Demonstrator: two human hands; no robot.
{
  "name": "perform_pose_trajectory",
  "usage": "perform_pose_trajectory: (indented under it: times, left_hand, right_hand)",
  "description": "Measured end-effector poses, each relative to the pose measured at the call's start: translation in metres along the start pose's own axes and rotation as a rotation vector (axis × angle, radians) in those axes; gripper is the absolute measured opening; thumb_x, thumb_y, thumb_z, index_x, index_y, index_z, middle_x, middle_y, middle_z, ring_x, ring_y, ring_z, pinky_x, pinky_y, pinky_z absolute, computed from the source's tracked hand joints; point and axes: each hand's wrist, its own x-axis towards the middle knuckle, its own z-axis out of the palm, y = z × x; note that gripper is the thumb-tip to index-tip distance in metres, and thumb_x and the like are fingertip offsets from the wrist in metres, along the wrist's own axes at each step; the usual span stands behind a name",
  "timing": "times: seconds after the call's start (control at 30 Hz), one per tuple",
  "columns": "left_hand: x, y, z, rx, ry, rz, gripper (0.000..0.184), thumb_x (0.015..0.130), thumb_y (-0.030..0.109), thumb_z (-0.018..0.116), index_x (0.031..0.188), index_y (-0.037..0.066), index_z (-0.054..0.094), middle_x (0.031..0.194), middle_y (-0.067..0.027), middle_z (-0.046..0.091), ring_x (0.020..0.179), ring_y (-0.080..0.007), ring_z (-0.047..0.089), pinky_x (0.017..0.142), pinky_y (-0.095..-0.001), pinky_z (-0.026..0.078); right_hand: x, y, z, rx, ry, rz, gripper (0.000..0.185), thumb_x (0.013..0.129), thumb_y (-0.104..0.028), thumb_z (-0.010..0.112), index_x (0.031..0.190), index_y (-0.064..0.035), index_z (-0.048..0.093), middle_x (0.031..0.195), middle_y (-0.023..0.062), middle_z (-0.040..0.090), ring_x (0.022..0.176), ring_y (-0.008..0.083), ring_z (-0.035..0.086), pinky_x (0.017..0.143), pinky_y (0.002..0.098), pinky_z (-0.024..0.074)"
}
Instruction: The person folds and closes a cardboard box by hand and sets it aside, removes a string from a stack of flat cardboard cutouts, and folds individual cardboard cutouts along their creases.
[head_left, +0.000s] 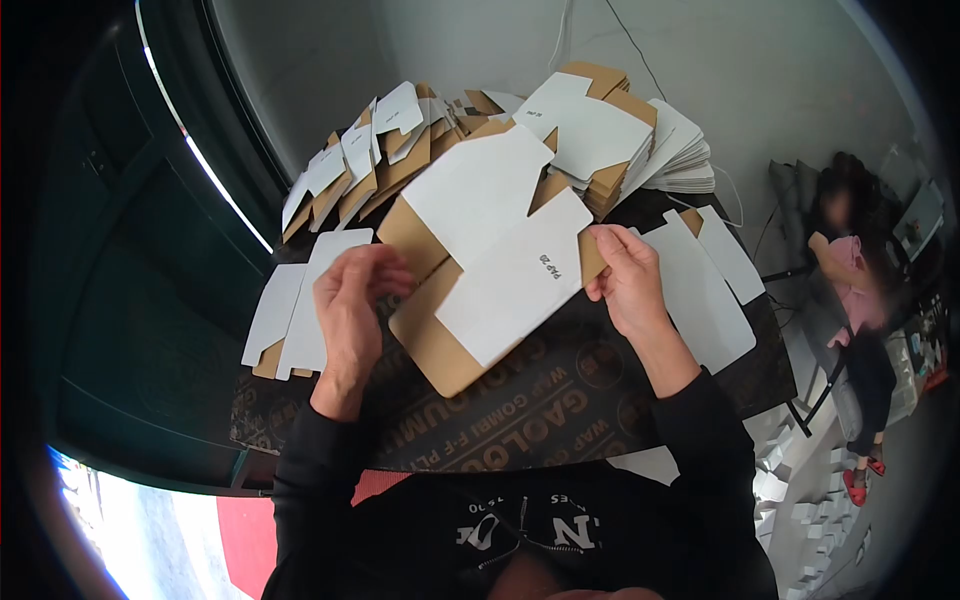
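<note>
A flat cardboard piece (pixel 510 270), white on top with brown flaps and the print "PAP 20", is held up over the dark table, tilted. My right hand (pixel 630 280) pinches its right corner between thumb and fingers. Beside its left brown flap is my left hand (pixel 355 300), fingers loosely curled and slightly blurred; whether they touch the flap is unclear. Under and beyond my left hand lies another flat white piece (pixel 320 290). To the right of my right hand rests a further white piece (pixel 700 290).
Stacks of folded cardboard pieces (pixel 600 140) stand at the table's back, with more leaning at the back left (pixel 350 165). The table (pixel 480 430) has printed lettering. A person (pixel 850 280) sits at the right, near white pieces on the floor (pixel 815 530). A dark door (pixel 130 250) is at left.
</note>
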Motion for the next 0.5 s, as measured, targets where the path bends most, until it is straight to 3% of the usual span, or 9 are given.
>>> perform_pose_trajectory:
  times: [0.13, 0.3, 0.5]
  left_hand:
    - [-0.012, 0.011, 0.035, -0.073, 0.002, -0.263, 0.028, 0.097, 0.022, 0.059, 0.106, -0.004, 0.063, 0.093, -0.0129, 0.064, 0.082, -0.0155, 0.06, 0.077, -0.0242, 0.047]
    - [0.003, -0.006, 0.014, -0.224, -0.048, -0.277, 0.026, 0.097, 0.022, 0.061, 0.104, -0.004, 0.065, 0.087, -0.0089, 0.064, 0.076, -0.0131, 0.059, 0.076, -0.024, 0.048]
    - [0.005, -0.017, 0.006, -0.087, -0.027, -0.349, 0.021, 0.097, 0.017, 0.063, 0.103, -0.003, 0.067, 0.083, -0.007, 0.065, 0.07, -0.0117, 0.059, 0.075, -0.0248, 0.048]
  right_hand:
    - [-0.007, 0.01, 0.008, -0.057, -0.184, -0.014, 0.02, 0.099, -0.013, 0.055, 0.107, 0.0041, 0.061, 0.08, 0.0121, 0.063, 0.055, 0.0142, 0.057, 0.049, 0.022, 0.0462]
    - [-0.01, 0.007, 0.011, -0.183, -0.344, 0.071, 0.017, 0.098, -0.008, 0.054, 0.107, 0.0049, 0.06, 0.081, 0.0143, 0.064, 0.06, 0.018, 0.064, 0.055, 0.0242, 0.0516]
    - [-0.007, 0.009, 0.003, -0.327, -0.483, 0.149, 0.017, 0.096, -0.004, 0.052, 0.107, 0.0066, 0.058, 0.085, 0.0147, 0.064, 0.061, 0.0189, 0.064, 0.054, 0.0246, 0.0512]
